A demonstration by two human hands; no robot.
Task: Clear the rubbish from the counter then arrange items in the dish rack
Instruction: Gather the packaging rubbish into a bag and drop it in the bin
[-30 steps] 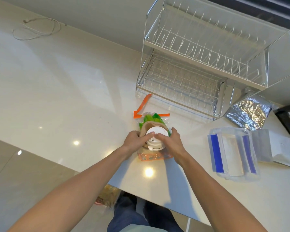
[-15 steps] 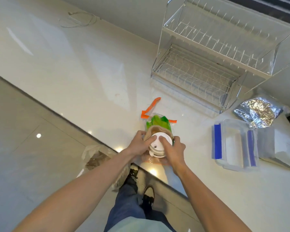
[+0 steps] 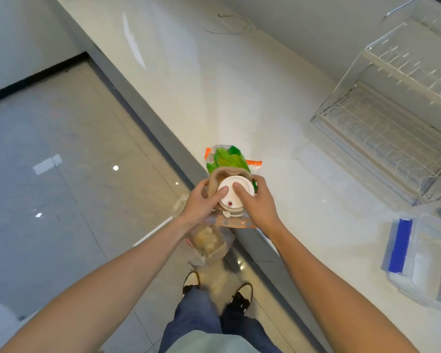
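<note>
- The rubbish bundle is a paper cup with a white lid, a brown paper sleeve around it, and a clear bag with green and orange bits. It is held up at the near edge of the counter.
- The left hand wraps round the left side of the bundle, and its thumb presses on the lid.
- The right hand wraps round the right side, and its thumb presses on the lid too. Both hands are closed on the bundle.
- Right under the hands, a clear plastic bag with brown stuff inside sits low by the floor, next to the counter edge.
- Nearer still, the person's two shoes and blue trousers stand on the grey tiled floor.
- On the right, a clear plastic box with blue clips lies on the counter.
- Farther right and back, the wire dish rack stands on the counter, well apart from the hands.
- Far back, a thin white cable lies in a loop near the wall.
</note>
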